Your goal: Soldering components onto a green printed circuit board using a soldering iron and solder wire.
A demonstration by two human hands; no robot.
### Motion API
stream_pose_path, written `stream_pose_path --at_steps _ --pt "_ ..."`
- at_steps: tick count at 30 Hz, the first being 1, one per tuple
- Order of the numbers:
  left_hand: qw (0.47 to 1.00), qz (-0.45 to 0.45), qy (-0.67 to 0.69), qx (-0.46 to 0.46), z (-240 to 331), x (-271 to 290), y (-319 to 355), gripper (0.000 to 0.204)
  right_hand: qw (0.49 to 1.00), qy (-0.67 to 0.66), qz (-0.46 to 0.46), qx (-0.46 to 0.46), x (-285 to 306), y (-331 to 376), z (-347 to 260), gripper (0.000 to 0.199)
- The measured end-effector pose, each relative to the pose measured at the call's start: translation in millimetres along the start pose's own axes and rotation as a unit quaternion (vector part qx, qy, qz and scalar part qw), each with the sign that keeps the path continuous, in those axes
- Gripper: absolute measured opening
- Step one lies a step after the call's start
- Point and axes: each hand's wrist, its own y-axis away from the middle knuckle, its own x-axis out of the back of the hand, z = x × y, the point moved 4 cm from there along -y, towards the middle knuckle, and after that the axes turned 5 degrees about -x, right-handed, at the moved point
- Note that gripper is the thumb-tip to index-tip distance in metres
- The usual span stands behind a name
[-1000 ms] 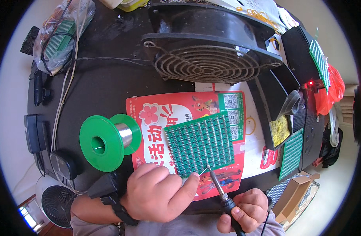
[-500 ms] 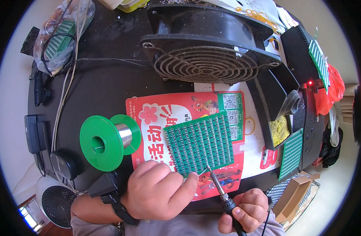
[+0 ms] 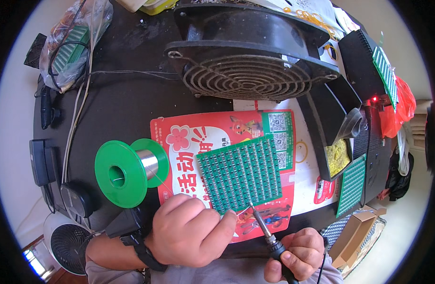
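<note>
A green circuit board [image 3: 239,173] packed with rows of small parts lies on a red and white printed sheet [image 3: 167,137]. My right hand [image 3: 300,255] grips a soldering iron [image 3: 274,246] by its dark handle; the tip meets the board's lower edge. Closed in a pinch, my left hand [image 3: 194,232] holds thin solder wire [image 3: 242,211] beside that tip, its fingertips at the board's lower left corner. Left of the sheet is a green spool of solder wire [image 3: 120,173], from which a strand runs toward my left hand.
A large black fan [image 3: 248,75] stands behind the board. To the right are an iron stand with yellow sponge [image 3: 337,158] and another green board [image 3: 352,184]. Cables [image 3: 75,123] and a plastic bag [image 3: 75,47] lie at left; an open cardboard box [image 3: 355,239] sits lower right.
The soldering iron's tip has shifted very slightly down and left along the board's lower edge. Both hands keep their grips, and the board stays in place.
</note>
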Motion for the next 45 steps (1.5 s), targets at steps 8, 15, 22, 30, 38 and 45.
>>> stream_pose_path --at_steps 8,15,22,30,38,45 --pt "1.000 0.002 -0.009 0.008 -0.8 -1.6 -0.4 0.029 1.000 0.002 0.002 -0.010 -1.4 -1.3 1.8 0.023" --pt "1.000 0.001 -0.015 0.003 -1.1 -4.1 -0.8 0.030 1.000 -0.008 0.015 -0.007 -0.9 1.7 1.5 0.022" --pt "1.000 0.001 -0.008 0.006 -0.4 -2.9 0.5 0.028 1.000 -0.015 0.005 -0.009 2.1 2.1 1.8 0.021" --pt "1.000 -0.001 -0.013 0.014 -0.4 -3.0 0.9 0.025 1.000 -0.018 0.002 -0.022 2.6 1.5 0.8 0.022" --pt "0.999 0.010 -0.008 0.030 -1.7 -1.1 0.6 0.022 0.999 -0.024 0.029 -0.012 3.1 4.6 2.2 0.022" --pt "0.997 0.049 0.002 0.063 -5.9 4.0 -2.1 0.025 0.991 -0.058 0.112 -0.041 4.6 16.9 3.5 0.019"
